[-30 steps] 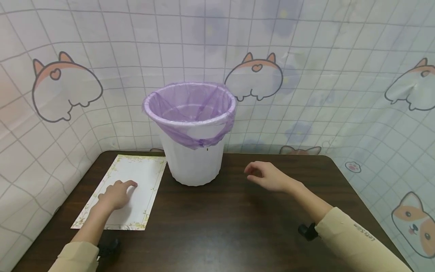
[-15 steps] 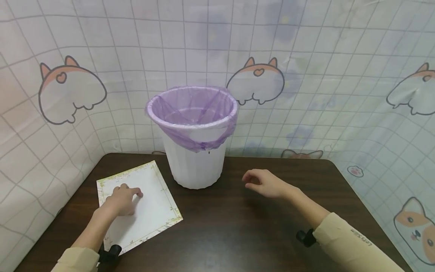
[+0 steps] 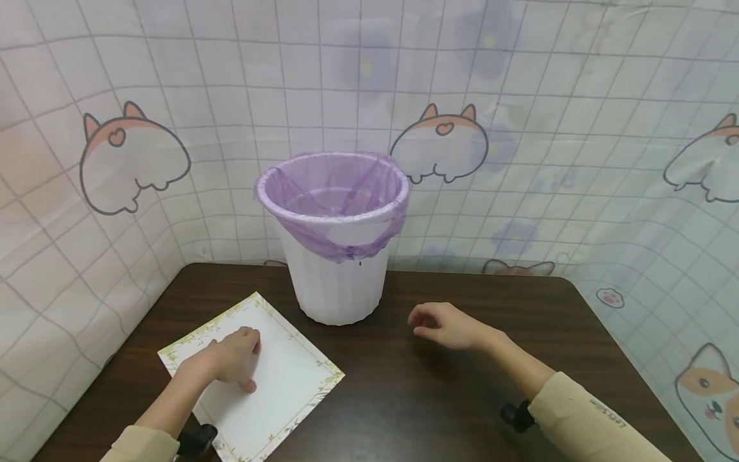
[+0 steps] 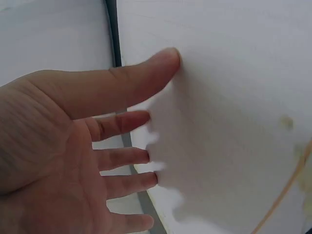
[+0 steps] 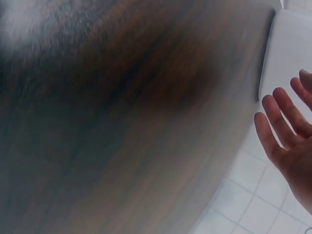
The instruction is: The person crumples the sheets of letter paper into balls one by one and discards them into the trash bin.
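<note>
A white sheet of paper [image 3: 288,366] with a gold and green floral border lies turned at an angle on the left of the dark table. On it rests my left hand [image 3: 228,359], thumb and fingertips touching the sheet. The left wrist view shows those fingers [image 4: 129,184] spread and fairly straight, their tips against the paper [image 4: 234,122]. My right hand [image 3: 444,325] hovers over the table right of the bin, fingers loosely bent and holding nothing. In the right wrist view the right hand [image 5: 292,131] appears at the right edge with relaxed fingers.
A white trash bin [image 3: 340,289] lined with a purple bag [image 3: 346,247] stands at the back of the brown wooden table [image 3: 416,410]. Behind and on both sides hangs a gridded curtain [image 3: 323,77] printed with corgis. A dark wrist camera [image 3: 516,416] sits at the right cuff.
My left hand has turned the paper clockwise and drawn it right and nearer. The right hand stays over much the same spot. The view has tilted slightly.
</note>
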Motion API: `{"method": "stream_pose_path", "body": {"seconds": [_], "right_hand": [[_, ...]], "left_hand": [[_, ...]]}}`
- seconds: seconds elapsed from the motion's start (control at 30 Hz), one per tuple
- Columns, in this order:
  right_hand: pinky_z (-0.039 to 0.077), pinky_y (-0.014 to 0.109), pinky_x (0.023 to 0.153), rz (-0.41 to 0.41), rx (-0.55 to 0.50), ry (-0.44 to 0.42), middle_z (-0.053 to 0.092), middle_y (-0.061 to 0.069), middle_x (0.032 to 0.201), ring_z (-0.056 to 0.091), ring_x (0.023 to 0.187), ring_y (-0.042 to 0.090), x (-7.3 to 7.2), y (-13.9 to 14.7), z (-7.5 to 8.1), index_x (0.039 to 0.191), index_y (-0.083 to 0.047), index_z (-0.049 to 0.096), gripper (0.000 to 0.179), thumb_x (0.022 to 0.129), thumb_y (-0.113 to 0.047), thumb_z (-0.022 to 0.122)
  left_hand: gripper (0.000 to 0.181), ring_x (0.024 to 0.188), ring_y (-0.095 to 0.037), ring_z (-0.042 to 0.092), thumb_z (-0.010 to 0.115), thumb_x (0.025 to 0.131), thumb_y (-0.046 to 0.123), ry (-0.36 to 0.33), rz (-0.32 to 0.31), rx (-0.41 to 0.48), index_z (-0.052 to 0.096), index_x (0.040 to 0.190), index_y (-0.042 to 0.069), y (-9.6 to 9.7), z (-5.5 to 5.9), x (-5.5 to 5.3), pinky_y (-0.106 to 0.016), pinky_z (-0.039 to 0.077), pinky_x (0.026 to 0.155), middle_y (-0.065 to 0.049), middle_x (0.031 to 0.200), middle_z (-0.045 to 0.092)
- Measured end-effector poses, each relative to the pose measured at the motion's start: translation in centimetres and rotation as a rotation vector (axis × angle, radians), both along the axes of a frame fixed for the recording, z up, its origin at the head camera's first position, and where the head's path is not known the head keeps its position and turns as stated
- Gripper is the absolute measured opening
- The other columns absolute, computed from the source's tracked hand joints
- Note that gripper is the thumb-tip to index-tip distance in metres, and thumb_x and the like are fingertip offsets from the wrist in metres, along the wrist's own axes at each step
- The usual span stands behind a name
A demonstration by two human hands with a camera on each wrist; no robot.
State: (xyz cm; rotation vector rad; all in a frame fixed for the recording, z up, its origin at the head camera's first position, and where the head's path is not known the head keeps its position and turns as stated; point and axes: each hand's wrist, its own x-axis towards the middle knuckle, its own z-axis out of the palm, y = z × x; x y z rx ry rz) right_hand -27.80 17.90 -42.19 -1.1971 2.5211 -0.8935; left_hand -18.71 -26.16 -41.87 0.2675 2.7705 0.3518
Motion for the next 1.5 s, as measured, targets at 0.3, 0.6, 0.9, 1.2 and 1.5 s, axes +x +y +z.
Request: {"method": "stream_pose_path", "body": {"seconds": [0.3, 0.6, 0.9, 1.2, 1.5], "right_hand": [[0.054, 0.043, 0.087, 0.037, 0.011, -0.011, 0.07, 0.004, 0.108, 0.063, 0.099, 0.013, 0.4, -0.6, -1.2, 0.116, -0.003, 0.067, 0.016, 0.103, -0.012, 0.064], [0.054, 0.041, 0.087, 0.057, 0.011, -0.038, 0.069, 0.006, 0.111, 0.064, 0.099, 0.017, 1.0, -1.2, -1.8, 0.118, -0.005, 0.068, 0.022, 0.101, -0.018, 0.069], [0.052, 0.044, 0.095, 0.042, 0.067, -0.05, 0.061, 0.011, 0.127, 0.06, 0.114, 0.029, 1.6, -2.2, -2.3, 0.134, -0.001, 0.061, 0.056, 0.093, -0.035, 0.079], [0.045, 0.049, 0.101, -0.028, 0.201, -0.013, 0.051, 0.008, 0.127, 0.048, 0.12, 0.03, 2.0, -2.3, -2.3, 0.138, 0.0, 0.058, 0.083, 0.077, -0.048, 0.089], [0.047, 0.049, 0.097, -0.081, 0.265, 0.007, 0.053, 0.008, 0.119, 0.048, 0.114, 0.029, 2.4, -2.1, -2.0, 0.126, 0.0, 0.059, 0.08, 0.07, -0.042, 0.096]], "left_hand": [[0.073, 0.114, -0.045, 0.048, 0.092, 0.073, 0.041, 0.056, -0.044, -0.021, 0.063, 0.137, 0.021, 2.0, -0.2, 1.4, -0.077, 0.039, 0.088, -0.023, 0.123, 0.047], [0.057, 0.11, -0.037, 0.047, 0.09, 0.076, 0.009, 0.061, -0.125, 0.138, 0.07, 0.128, 0.018, 2.8, -0.8, 2.2, -0.056, 0.05, 0.08, -0.02, 0.123, 0.049], [0.054, 0.144, -0.056, 0.025, 0.088, 0.081, 0.031, 0.038, -0.191, 0.209, 0.064, 0.127, 0.018, 4.7, -1.3, 2.8, -0.078, 0.031, 0.101, -0.035, 0.157, 0.029], [0.083, 0.15, -0.047, 0.019, 0.086, 0.08, 0.046, -0.027, -0.267, 0.114, 0.052, 0.152, 0.023, 6.5, -0.7, 3.6, -0.078, 0.023, 0.106, -0.027, 0.164, 0.022], [0.096, 0.148, -0.046, 0.021, 0.088, 0.074, 0.054, -0.015, -0.264, 0.112, 0.046, 0.156, 0.028, 7.8, -1.3, 3.3, -0.076, 0.02, 0.108, -0.025, 0.164, 0.019]]}}
